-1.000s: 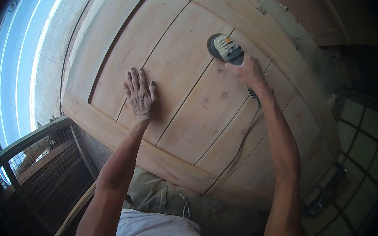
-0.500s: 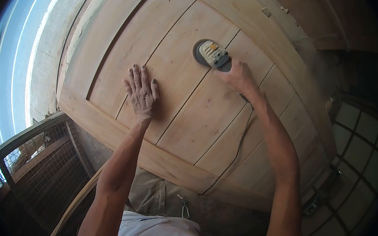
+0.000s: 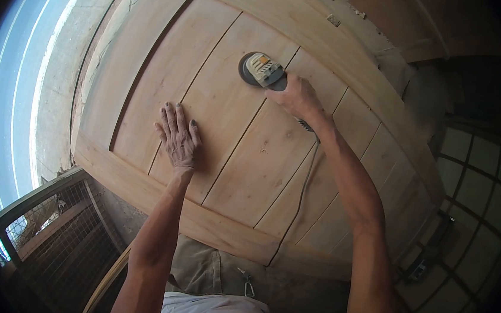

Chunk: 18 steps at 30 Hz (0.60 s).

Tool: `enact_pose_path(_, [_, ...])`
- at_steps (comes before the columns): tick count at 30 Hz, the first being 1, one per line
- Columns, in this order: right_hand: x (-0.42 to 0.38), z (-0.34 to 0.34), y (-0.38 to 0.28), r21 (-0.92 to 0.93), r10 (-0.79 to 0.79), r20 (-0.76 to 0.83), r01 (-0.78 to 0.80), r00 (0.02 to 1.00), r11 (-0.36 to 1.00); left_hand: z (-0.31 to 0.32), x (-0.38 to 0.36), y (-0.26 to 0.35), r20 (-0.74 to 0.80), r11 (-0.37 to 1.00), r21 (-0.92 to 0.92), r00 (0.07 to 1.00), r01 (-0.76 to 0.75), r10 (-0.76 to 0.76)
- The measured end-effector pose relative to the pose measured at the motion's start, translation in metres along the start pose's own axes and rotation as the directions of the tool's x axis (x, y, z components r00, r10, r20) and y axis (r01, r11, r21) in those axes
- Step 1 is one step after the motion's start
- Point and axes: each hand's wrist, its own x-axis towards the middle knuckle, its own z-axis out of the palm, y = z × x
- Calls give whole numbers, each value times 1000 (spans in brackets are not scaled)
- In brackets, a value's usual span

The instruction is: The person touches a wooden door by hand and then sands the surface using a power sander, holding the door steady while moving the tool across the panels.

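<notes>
A wide wooden panel door [image 3: 287,148] with plank grooves and a raised frame lies in front of me. My right hand [image 3: 296,96] is wrapped round the rear grip of an orbital sander [image 3: 263,70], whose round dark pad rests on the planks in the upper middle. From its back end a dark power cord [image 3: 302,197] trails down across the door to the near edge. My left hand [image 3: 179,138] lies flat on the planks to the left, fingers a little spread, dusty, and holding nothing.
At lower left stands a wooden frame with wire mesh [image 3: 61,211]. Beyond the door's left side are a concrete ledge [image 3: 60,80] and a road [image 3: 17,64]. Brown boards [image 3: 399,20] lean at upper right. A tiled floor [image 3: 473,194] shows on the right.
In the view, the sander and my right hand sit slightly further left. The door and my left hand also appear shifted left and down, as the camera has turned a little.
</notes>
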Motion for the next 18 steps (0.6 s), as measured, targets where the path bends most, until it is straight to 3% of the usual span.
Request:
enact_pose_path(3, [32,-12,-37,44,63,116,-68,991,997,0,0,-2,9,1000,22,1000,-8,8])
enact_pose_path(6, [75,-9,-51,5,28,6,-28,1000,1000,-5,0,1,28,999,35,1000,-7,6])
enact_pose_path(8, [119,10,-25,-54,-195,-138,189,971,980,-4,2,2,24,999,46,1000,-7,6])
enact_pose_path(11, [149,6,-12,-139,-236,-107,221,966,965,-1,1,-1,13,998,63,1000,-13,12])
enact_pose_path(16, [110,-39,-7,-20,-57,4,57,998,998,1,1,-3,-2,999,48,1000,-17,18])
enact_pose_path(18, [90,-45,8,-101,-221,-24,218,975,971,2,1,-2,2,999,51,1000,-13,12])
